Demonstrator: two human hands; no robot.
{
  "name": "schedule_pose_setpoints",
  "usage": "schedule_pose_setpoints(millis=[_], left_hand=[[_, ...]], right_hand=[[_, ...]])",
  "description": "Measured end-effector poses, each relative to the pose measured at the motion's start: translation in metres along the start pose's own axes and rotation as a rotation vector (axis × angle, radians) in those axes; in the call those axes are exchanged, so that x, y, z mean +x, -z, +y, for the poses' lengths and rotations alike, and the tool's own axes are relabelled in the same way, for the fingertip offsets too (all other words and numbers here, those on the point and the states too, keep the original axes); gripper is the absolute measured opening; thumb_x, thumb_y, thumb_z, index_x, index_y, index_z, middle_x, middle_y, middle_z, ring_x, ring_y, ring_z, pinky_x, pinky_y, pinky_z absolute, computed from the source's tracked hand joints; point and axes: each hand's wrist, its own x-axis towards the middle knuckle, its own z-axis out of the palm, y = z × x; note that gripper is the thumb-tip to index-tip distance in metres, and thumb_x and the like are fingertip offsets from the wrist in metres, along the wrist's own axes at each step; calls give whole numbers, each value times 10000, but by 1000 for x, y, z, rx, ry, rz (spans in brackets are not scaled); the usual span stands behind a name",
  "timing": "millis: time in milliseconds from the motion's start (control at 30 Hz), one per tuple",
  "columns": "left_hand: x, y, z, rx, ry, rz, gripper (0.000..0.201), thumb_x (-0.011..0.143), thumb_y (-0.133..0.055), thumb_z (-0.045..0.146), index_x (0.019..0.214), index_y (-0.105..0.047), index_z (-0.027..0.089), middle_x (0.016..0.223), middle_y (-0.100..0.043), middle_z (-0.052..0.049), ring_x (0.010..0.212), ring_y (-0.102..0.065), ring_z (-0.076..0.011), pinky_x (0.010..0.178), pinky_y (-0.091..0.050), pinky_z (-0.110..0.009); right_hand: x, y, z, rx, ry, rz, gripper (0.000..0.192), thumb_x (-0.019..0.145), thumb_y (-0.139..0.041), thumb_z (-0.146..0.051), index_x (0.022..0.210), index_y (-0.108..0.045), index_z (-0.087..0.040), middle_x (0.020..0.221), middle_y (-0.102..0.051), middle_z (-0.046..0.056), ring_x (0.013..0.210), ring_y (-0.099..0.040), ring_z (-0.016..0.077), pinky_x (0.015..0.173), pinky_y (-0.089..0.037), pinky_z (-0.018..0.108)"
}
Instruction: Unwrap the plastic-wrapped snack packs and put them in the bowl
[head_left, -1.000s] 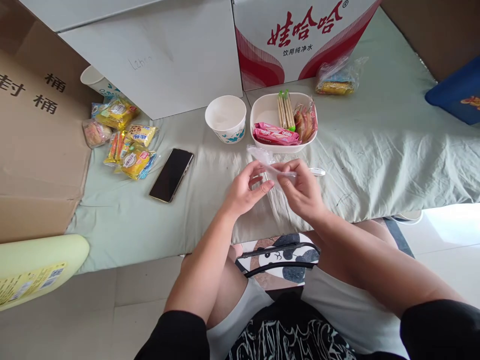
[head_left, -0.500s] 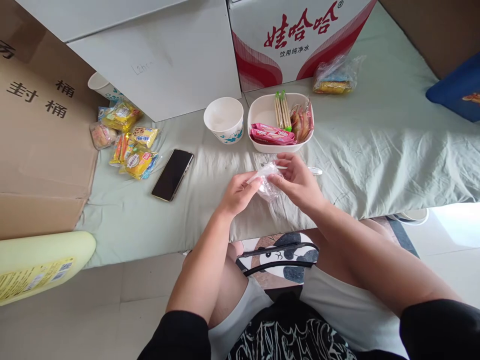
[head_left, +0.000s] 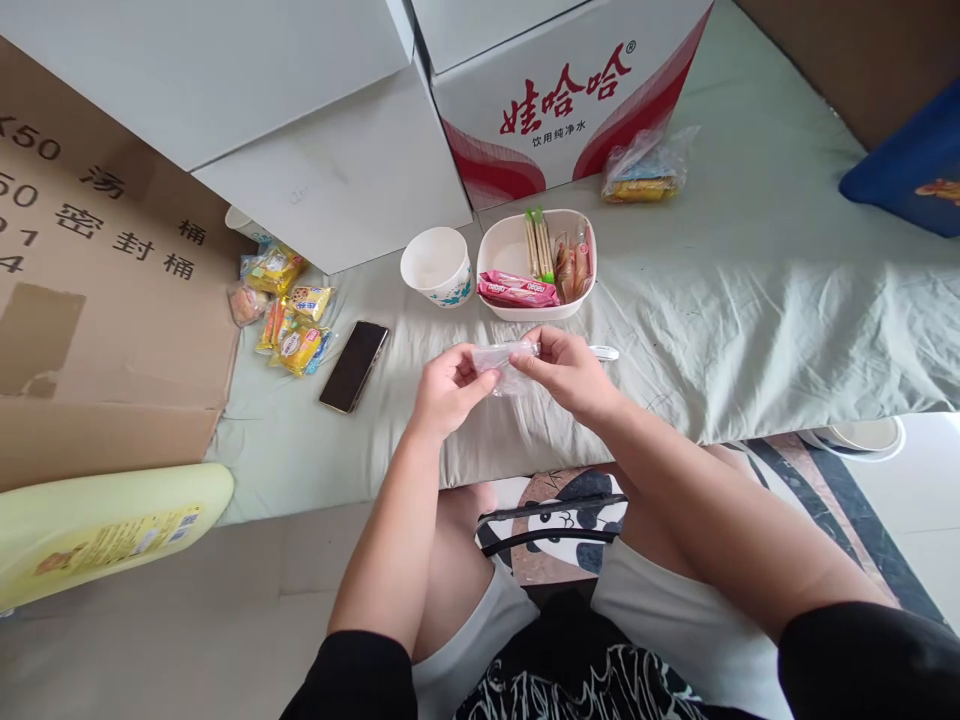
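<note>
While held above pale green cloth [head_left: 712, 310], small clear crumpled plastic bag [head_left: 501, 358] stretches left-right between hands. Left hand [head_left: 444, 388] fingers pinched on left end; right hand [head_left: 568, 368] fingers pinched on right end. White snack bowl [head_left: 501, 240] just behind.

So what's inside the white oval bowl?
The white oval bowl holds pink wafer packs, wrapped stick biscuits and orange-brown wrapped snacks. Anything beneath them is hidden.

Two paper cups [head_left: 436, 265], one phone [head_left: 354, 352]
</note>
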Motion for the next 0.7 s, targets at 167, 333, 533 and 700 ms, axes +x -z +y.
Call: schedule_pose_setpoints(millis=[167, 333, 533, 700], left_hand=[[44, 30, 30, 287, -295, 521, 223, 762, -758, 331, 787, -568, 216, 701, -527, 40, 640, -501, -111, 620, -435, -243], [142, 41, 69, 806, -398, 479, 180, 788, -677, 156, 779, -513, 229, 837, -588, -25, 884, -610, -211, 884, -495, -349], [185, 57, 59, 1344, -114, -90, 157, 663, -653, 119, 767, -606, 227, 970, -706, -103, 1004, -676, -317, 929, -484, -404], [190, 74, 54, 1339, 107, -331, 170, 558, -665, 134, 692, -682, 237, 767, -739, -45, 821, -679, -280, 791, -479, -338]], right_hand=[[-1, 2, -5, 28, -5, -21, 405, 814, -729, -570, 774, -544, -212, 663, -505, -36, 616, -461, 106, 580, -379, 263], [-2, 9, -11, 27, 40, -88, 401, 820, -717, -572, 783, -555, -207, 687, -521, -30, 630, -458, 106, 588, -391, 258], [5, 22, -16, 40, 25, -83, 452, 804, -718, -624, 768, -544, -208, 671, -500, -44, 586, -413, 91, 569, -355, 259], [9, 24, -17, 27, 7, -94, 431, 816, -706, -608, 771, -545, -210, 661, -508, -42, 586, -426, 98, 558, -343, 259]])
